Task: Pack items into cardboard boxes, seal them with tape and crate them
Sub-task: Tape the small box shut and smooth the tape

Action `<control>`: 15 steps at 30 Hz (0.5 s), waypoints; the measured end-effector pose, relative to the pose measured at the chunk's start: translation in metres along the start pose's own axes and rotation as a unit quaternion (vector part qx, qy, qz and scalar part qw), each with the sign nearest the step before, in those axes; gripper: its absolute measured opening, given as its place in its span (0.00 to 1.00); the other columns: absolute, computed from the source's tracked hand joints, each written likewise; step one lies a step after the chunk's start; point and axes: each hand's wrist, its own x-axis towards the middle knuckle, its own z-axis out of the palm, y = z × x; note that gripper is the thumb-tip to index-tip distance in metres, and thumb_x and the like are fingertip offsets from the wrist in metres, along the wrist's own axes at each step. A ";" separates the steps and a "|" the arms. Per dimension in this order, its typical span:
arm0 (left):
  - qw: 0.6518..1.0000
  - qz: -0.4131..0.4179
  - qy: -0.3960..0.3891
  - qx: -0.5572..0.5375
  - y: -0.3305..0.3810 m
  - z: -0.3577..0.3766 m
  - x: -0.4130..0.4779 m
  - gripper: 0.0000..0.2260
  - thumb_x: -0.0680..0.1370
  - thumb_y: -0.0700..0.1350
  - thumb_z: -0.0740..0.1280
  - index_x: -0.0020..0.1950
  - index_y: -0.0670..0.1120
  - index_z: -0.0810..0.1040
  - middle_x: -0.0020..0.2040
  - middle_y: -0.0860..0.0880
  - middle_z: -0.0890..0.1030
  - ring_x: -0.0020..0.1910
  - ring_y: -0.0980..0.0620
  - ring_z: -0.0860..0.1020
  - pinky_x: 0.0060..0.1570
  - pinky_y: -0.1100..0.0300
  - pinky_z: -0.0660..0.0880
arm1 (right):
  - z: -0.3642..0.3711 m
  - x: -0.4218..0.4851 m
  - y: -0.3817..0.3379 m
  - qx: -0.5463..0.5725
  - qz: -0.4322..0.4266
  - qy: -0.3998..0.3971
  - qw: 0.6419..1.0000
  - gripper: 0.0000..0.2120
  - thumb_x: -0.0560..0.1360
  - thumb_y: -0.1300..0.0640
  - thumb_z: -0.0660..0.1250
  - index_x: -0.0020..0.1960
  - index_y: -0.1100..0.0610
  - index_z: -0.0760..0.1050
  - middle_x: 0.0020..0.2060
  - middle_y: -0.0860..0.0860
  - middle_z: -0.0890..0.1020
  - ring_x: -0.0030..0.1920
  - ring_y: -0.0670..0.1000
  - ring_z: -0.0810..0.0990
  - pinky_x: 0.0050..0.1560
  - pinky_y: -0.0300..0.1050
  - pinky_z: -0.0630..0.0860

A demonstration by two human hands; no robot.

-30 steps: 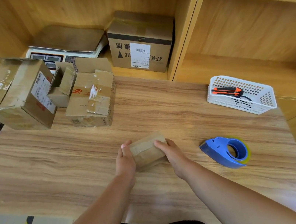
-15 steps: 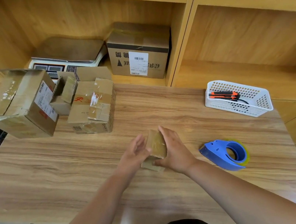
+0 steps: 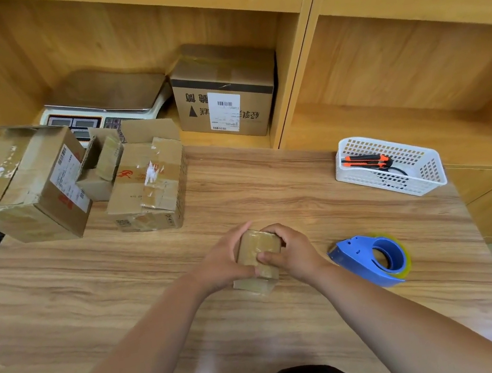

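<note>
Pressing the tape flat on a small box, both hands closed around it

The small cardboard box [image 3: 257, 247] stood tilted on the bench [image 3: 125, 286], near its middle, with one lower edge touching the wood. The left hand [image 3: 223, 262] gripped its left side, and the right hand [image 3: 294, 254] gripped the right side with the thumb laid across the front face. The box looked already wrapped in glossy tape, so the step was probably to smooth the tape ends. To do it well, the thumb should rub firmly along each seam and over the corners, while the other hand keeps the box from sliding. The blue tape dispenser [image 3: 372, 259] lay just beside the right hand, easy to reach if one seam was open. Larger boxes [image 3: 147, 182] waited at the far left.
</note>
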 end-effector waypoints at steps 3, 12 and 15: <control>0.997 0.003 0.037 -0.073 0.001 0.003 0.002 0.34 0.70 0.38 0.74 0.71 0.57 0.66 0.67 0.54 0.70 0.62 0.58 0.73 0.57 0.58 0.76 | 0.001 0.004 0.001 0.026 0.000 0.029 0.999 0.08 0.71 0.58 0.73 0.50 0.53 0.79 0.40 0.46 0.80 0.40 0.44 0.77 0.45 0.41 0.73; 0.986 0.035 0.127 -0.099 -0.004 0.013 0.012 0.16 0.75 0.39 0.70 0.57 0.58 0.76 0.57 0.54 0.75 0.52 0.55 0.77 0.45 0.62 0.78 | 0.002 0.012 0.001 -0.005 0.009 0.057 0.998 0.07 0.79 0.57 0.63 0.46 0.56 0.80 0.35 0.44 0.79 0.36 0.42 0.74 0.42 0.40 0.71; 0.980 0.069 0.177 -0.060 -0.007 0.019 0.018 0.11 0.77 0.41 0.67 0.57 0.53 0.77 0.53 0.58 0.76 0.49 0.61 0.75 0.49 0.65 0.73 | 0.000 0.010 -0.001 -0.025 0.008 0.022 0.999 0.08 0.77 0.53 0.66 0.52 0.55 0.79 0.43 0.47 0.81 0.43 0.45 0.77 0.48 0.42 0.72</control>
